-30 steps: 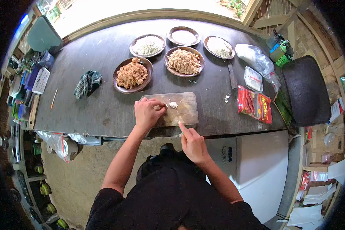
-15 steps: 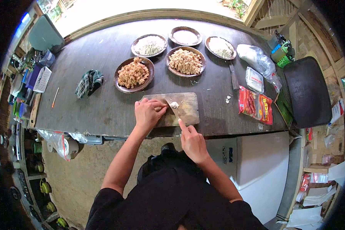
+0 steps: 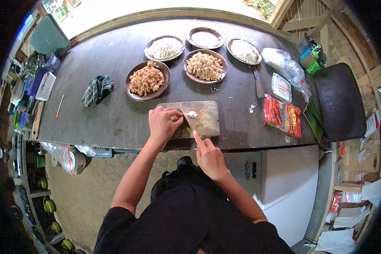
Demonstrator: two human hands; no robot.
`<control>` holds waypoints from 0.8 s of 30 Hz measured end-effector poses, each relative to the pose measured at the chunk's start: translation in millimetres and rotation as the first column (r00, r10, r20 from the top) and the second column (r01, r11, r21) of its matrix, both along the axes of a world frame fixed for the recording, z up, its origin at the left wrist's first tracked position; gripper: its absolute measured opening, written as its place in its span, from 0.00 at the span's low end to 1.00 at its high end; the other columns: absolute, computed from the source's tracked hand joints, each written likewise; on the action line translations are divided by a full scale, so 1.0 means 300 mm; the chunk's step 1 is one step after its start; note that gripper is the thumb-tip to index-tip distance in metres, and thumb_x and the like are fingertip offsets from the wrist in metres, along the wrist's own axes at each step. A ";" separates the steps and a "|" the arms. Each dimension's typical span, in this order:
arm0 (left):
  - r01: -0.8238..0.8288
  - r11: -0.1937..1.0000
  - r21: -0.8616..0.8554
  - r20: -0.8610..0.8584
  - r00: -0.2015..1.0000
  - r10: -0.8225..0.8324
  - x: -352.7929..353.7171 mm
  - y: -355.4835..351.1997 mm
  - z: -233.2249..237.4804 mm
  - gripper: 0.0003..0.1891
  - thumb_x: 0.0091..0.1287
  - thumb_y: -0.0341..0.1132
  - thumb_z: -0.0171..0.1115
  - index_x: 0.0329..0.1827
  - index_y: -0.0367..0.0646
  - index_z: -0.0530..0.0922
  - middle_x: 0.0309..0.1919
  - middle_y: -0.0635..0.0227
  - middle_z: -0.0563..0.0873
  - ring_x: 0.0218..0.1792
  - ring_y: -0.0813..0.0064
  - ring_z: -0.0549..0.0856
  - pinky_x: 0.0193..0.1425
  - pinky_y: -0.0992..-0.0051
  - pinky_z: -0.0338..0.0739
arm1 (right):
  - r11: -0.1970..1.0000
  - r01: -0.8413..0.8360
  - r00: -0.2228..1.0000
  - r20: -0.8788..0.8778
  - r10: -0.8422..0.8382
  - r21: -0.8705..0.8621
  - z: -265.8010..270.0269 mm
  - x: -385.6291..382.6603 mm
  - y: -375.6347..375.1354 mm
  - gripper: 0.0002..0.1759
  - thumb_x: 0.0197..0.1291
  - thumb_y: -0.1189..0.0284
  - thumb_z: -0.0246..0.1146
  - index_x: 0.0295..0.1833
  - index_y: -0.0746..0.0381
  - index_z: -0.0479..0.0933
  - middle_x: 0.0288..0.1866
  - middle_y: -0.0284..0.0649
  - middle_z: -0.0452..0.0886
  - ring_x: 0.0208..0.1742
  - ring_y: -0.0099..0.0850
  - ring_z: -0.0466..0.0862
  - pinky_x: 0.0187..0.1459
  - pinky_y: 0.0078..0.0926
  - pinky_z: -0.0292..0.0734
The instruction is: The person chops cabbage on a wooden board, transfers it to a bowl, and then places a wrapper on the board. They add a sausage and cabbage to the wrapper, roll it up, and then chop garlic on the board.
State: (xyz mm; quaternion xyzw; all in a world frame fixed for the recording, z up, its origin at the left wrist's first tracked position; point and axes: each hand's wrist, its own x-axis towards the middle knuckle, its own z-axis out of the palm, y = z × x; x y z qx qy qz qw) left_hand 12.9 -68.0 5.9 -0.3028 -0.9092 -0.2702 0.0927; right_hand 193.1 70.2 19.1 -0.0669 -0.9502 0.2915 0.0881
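A wooden cutting board [image 3: 208, 127] lies at the table's front edge. On its left part rests my left hand [image 3: 164, 124], its fingers bunched together over something small that they mostly hide. My right hand [image 3: 210, 158] grips a knife [image 3: 190, 123], the index finger stretched along its back. The blade points away from me, its tip close to my left fingertips. Just right of the blade sits a small heap of white chopped bits [image 3: 193, 114], with a few thin shreds around it.
Beyond the board stand plates of brown fried pieces [image 3: 147, 79], paler pieces [image 3: 205, 66] and white powder [image 3: 205, 39]. To the right lie another knife [image 3: 258, 84], a red packet [image 3: 282, 116] and a plastic bag [image 3: 283, 65]. A checked cloth [image 3: 98, 90] lies left.
My right hand and the knife have shifted slightly left, towards my left fingers. My left hand stays nearly in place on the board.
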 end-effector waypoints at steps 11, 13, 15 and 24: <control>-0.004 1.000 -0.014 0.034 0.999 0.005 -0.005 0.000 0.004 0.08 0.59 0.49 0.74 0.32 0.58 0.93 0.35 0.81 0.92 0.40 0.70 0.82 0.47 0.64 0.66 | 1.000 0.011 0.999 -0.033 -0.012 -0.016 0.027 0.027 0.022 0.28 0.69 0.77 0.61 0.75 0.58 0.74 0.37 0.48 0.79 0.34 0.53 0.85 0.37 0.50 0.80; -0.007 0.999 -0.038 0.002 1.000 0.007 -0.007 -0.001 0.005 0.08 0.58 0.48 0.75 0.32 0.58 0.92 0.37 0.81 0.93 0.38 0.70 0.83 0.45 0.65 0.68 | 1.000 0.006 1.000 -0.029 -0.007 -0.026 0.028 0.028 0.015 0.28 0.69 0.77 0.62 0.75 0.57 0.74 0.37 0.48 0.79 0.34 0.53 0.85 0.37 0.50 0.80; -0.005 0.999 -0.037 0.006 1.000 0.006 -0.010 -0.005 0.000 0.08 0.58 0.48 0.75 0.32 0.57 0.92 0.37 0.81 0.93 0.38 0.70 0.83 0.45 0.65 0.68 | 0.999 -0.003 1.000 -0.026 0.002 -0.038 0.023 0.026 0.007 0.29 0.69 0.77 0.62 0.76 0.57 0.73 0.37 0.48 0.79 0.34 0.53 0.85 0.37 0.50 0.80; 0.013 1.000 -0.023 0.005 1.000 -0.013 -0.004 -0.007 0.012 0.08 0.58 0.47 0.76 0.32 0.56 0.93 0.37 0.80 0.93 0.38 0.69 0.83 0.46 0.65 0.68 | 1.000 0.011 1.000 -0.017 -0.011 -0.022 -0.005 -0.017 0.000 0.29 0.69 0.77 0.62 0.75 0.58 0.73 0.37 0.50 0.79 0.35 0.54 0.85 0.36 0.51 0.80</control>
